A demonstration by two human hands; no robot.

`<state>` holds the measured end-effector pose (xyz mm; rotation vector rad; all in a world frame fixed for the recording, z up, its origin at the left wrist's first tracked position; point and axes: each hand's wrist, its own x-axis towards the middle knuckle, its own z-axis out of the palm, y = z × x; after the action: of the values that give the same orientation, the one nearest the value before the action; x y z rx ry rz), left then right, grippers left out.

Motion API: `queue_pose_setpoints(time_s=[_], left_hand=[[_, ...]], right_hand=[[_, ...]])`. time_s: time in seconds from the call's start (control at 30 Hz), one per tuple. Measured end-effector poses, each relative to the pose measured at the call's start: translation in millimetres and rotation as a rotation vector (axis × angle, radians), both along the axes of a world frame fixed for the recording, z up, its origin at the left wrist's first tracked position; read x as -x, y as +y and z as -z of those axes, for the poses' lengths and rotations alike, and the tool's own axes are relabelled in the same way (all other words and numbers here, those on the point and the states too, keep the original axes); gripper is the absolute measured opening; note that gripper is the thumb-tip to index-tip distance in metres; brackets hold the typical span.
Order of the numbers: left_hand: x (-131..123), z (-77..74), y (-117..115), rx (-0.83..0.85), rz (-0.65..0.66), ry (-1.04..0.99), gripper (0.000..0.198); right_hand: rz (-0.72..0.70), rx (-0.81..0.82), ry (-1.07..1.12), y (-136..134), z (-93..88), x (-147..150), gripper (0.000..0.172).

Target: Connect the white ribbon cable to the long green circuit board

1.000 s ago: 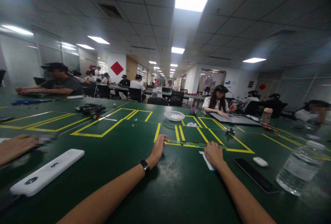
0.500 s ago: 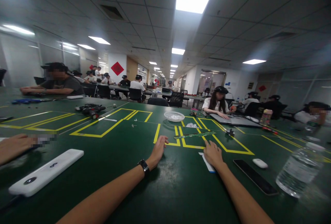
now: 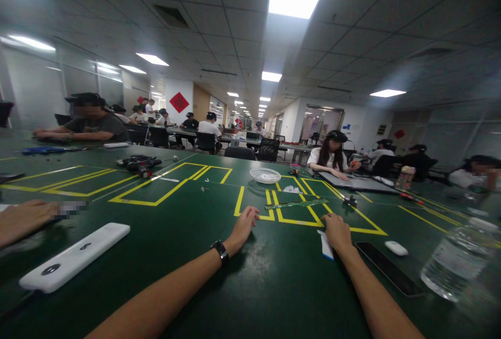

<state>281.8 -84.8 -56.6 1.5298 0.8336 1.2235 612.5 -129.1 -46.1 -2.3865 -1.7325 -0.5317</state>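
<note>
My left hand (image 3: 245,225) rests on the green table (image 3: 250,292) with its fingers loosely stretched and nothing in them. A black watch is on that wrist. My right hand (image 3: 338,230) is curled over a flat white strip with a blue end (image 3: 326,247), which lies partly under the palm; the fingertips are hard to make out. Beyond both hands, a long thin green circuit board (image 3: 297,204) lies across yellow tape lines. A small crumpled white piece (image 3: 291,189) and a white slotted dish (image 3: 265,175) are farther back.
On the right are a black phone (image 3: 387,268), a white earbud case (image 3: 396,248) and a water bottle (image 3: 456,260). At left lie a white power bank-like device (image 3: 74,258) and another person's hand (image 3: 29,219). A power tool (image 3: 141,164) is farther off; co-workers sit around.
My right hand has shifted a little right and its fingers have curled in; the white strip has moved right and turned with it. My left hand stays nearly in place.
</note>
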Motion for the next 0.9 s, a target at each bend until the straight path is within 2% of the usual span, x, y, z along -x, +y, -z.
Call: queue_pose_setpoints(time_s=[0.07, 0.13, 0.23, 0.3, 0.4, 0.57, 0.67, 0.77, 0.83, 0.9], left_hand=[[-0.3, 1.4, 0.9, -0.019, 0.013, 0.006, 0.034], [-0.2, 2.7, 1.7, -0.043, 0.019, 0.007, 0.035], [0.3, 2.7, 1.3, -0.062, 0.017, -0.001, 0.035], [0.3, 1.5, 0.1, -0.056, 0.012, -0.004, 0.034], [-0.2, 0.0, -1.6, -0.056, 0.009, -0.001, 0.033], [-0.4, 1.3, -0.5, -0.098, 0.003, 0.017, 0.034], [-0.9, 2.2, -0.1, -0.117, -0.004, 0.037, 0.032], [-1.3, 1.3, -3.8, -0.189, 0.011, 0.094, 0.024], [-0.8, -0.2, -9.0, -0.293, 0.011, 0.171, 0.021], [0.3, -2.0, -15.7, -0.421, 0.006, 0.297, 0.02]], right_hand=[[-0.023, -0.036, -0.017, 0.9, -4.3, 4.2, 0.042], [-0.106, -0.034, -0.013, 6.2, -6.0, 18.6, 0.039], [-0.314, 0.065, 0.01, 20.7, -2.8, 51.5, 0.043], [-0.397, 0.15, 0.027, 32.6, 0.6, 72.9, 0.048], [-0.384, 0.222, 0.075, 51.3, 2.9, 95.2, 0.054], [-0.345, 0.29, 0.152, 69.3, -1.1, 112.6, 0.057], [-0.397, 0.294, 0.156, 58.2, -5.2, 123.7, 0.052], [-0.513, 0.237, 0.098, 31.7, -10.9, 132.8, 0.046], [-0.571, 0.166, 0.05, 11.5, -17.1, 127.5, 0.044], [-0.545, 0.084, 0.014, -7.6, -24.5, 104.6, 0.041]])
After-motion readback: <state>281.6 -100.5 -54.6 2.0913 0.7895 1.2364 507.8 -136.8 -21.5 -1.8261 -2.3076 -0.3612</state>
